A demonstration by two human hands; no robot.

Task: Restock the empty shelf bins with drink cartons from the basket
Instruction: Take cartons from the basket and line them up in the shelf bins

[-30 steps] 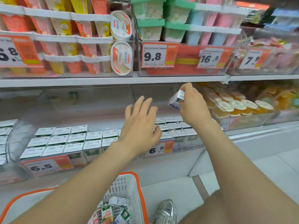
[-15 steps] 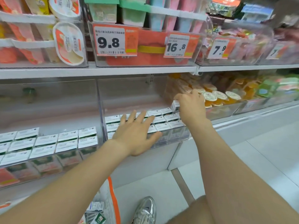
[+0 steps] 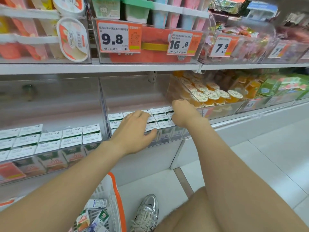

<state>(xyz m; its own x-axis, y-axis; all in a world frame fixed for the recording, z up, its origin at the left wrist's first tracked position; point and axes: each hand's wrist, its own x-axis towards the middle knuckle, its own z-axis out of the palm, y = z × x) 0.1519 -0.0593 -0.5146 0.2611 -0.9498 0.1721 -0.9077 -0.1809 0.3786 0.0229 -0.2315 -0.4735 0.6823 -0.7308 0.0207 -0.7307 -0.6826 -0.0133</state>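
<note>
At the lower shelf (image 3: 234,119) of a shop display, the left hand (image 3: 133,129) lies flat, fingers straight, on the tops of the drink cartons (image 3: 160,117) rowed in the clear bin (image 3: 133,91). The right hand (image 3: 182,113), just beside it, curls down over the row's far end, and whether it grips a carton cannot be told. The step appears to be seating a carton in its row; the next would call for a reach down to the orange-rimmed basket (image 3: 117,190) beneath the left forearm, where loose cartons (image 3: 93,216) lie.
</note>
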